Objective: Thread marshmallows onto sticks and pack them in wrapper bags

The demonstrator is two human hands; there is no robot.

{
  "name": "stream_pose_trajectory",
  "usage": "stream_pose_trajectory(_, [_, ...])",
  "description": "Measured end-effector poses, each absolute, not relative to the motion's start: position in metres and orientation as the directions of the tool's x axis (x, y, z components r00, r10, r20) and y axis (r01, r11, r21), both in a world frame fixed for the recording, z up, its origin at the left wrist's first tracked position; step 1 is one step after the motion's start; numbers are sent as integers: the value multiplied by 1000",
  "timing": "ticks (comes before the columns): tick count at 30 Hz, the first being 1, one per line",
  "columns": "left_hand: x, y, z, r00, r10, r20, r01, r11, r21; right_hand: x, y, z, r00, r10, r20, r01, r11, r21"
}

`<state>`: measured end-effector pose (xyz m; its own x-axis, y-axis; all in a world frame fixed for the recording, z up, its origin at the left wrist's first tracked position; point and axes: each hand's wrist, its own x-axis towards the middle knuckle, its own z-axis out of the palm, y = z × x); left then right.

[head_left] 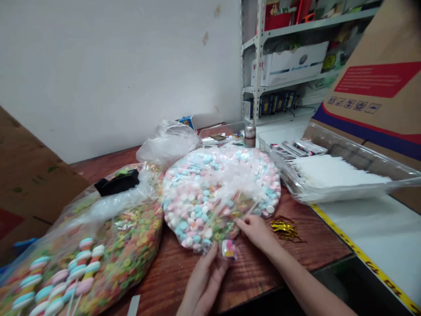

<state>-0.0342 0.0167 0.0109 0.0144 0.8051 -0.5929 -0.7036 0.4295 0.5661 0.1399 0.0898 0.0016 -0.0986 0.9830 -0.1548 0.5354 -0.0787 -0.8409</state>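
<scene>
A small clear bag of ring candies (221, 230) with a colourful label (229, 249) lies at the front of a large round bag of pastel pink, blue and white candies (204, 206). My left hand (207, 274) supports the small bag's label end, its fingers curled round the near side and partly hidden. My right hand (256, 230) pinches the right side of the small bag with thumb and fingers. Gold twist ties (285, 229) lie on the table just right of my right hand.
A big clear bag of ring candies (131, 250) fills the left, with candy skewers (77, 272) and a black object (118, 182) on top. A clear plastic tray (329, 197) holding white sticks (335, 171) stands right. Cardboard boxes (378, 48) flank both sides; yellow tape (365, 259) edges the table.
</scene>
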Motion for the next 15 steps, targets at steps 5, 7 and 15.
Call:
stream_pose_trajectory(5, [-44,64,32,-120,860,-497,-708,277,649,124,150,26,-107,979,-173,456,-106,-884])
stream_pose_trajectory(7, [-51,86,51,-144,881,-451,-687,239,686,122,164,35,-125,977,-172,404,-108,-908])
stream_pose_trajectory(15, [-57,113,79,-94,884,-458,-612,312,726,123,171,33,-161,950,-267,244,-224,-944])
